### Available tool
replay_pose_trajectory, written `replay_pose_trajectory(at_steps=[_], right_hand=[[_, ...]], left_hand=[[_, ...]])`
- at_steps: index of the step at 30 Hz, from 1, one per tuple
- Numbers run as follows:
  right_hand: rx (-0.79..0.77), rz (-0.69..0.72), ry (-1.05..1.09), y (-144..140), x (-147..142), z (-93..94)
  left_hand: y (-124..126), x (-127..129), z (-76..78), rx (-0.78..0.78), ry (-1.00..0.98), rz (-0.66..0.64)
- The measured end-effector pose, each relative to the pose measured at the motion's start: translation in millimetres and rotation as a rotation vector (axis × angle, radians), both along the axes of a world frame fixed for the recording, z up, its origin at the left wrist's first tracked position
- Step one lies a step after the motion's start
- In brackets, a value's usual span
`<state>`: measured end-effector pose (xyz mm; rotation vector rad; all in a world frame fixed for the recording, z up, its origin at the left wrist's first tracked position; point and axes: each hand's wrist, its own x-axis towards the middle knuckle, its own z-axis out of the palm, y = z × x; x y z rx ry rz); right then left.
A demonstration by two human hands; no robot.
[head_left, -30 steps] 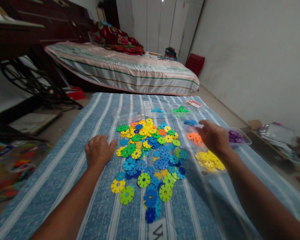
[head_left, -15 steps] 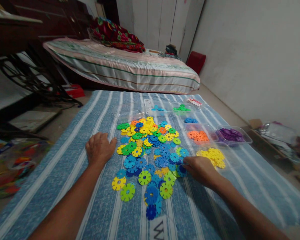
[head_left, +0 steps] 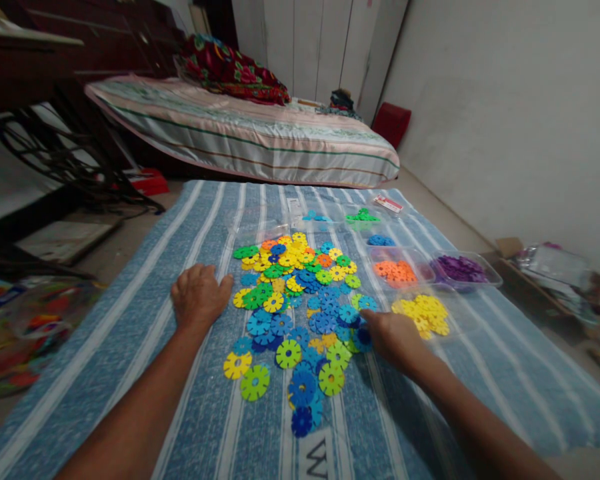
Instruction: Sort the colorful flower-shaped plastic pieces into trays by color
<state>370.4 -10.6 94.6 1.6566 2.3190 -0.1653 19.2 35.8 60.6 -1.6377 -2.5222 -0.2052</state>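
Note:
A pile of flat plastic snowflake discs (head_left: pixel 300 300) in blue, yellow, green and orange lies on a blue striped cloth (head_left: pixel 130 347). My left hand (head_left: pixel 199 298) rests palm down on the cloth at the pile's left edge, fingers apart, holding nothing. My right hand (head_left: pixel 393 337) is at the pile's right edge with its fingertips on a dark blue disc (head_left: pixel 363 339). Whether it grips the disc is hidden. Just right of that hand lies a clear tray of yellow discs (head_left: pixel 423 315).
Clear trays hold orange discs (head_left: pixel 397 270), purple discs (head_left: pixel 460 269), blue discs (head_left: pixel 380 240) and green discs (head_left: pixel 363 215). A mattress (head_left: pixel 240 133) lies beyond the cloth. A clear bag of mixed discs (head_left: pixel 25 327) sits at the left, clutter (head_left: pixel 555 267) by the right wall.
My right hand came back from the trays at the right and dropped to the pile's right edge, then edged slightly left onto the dark blue disc. My left hand stayed put.

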Motion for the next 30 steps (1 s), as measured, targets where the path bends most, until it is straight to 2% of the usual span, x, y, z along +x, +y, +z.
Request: replay_pose_trajectory(at_steps=[12, 21, 26, 30], right_hand=[[-0.024, 0.032, -0.029, 10, -2, 0.7], [-0.013, -0.086, -0.047, 8, -5, 8.3], [0.059, -0.169, -0.055, -1, -11, 13.7], [0.088, -0.155, 0.019, -8, -14, 13.1]], left_hand=[[2, -5, -7.3, 0.023, -0.007, -0.009], [0, -2, -4.6, 0.025, -0.019, -0.018], [0, -1, -2.6, 0.003, -0.005, -0.01], [0, -2, -3.0, 0.012, -0.007, -0.011]])
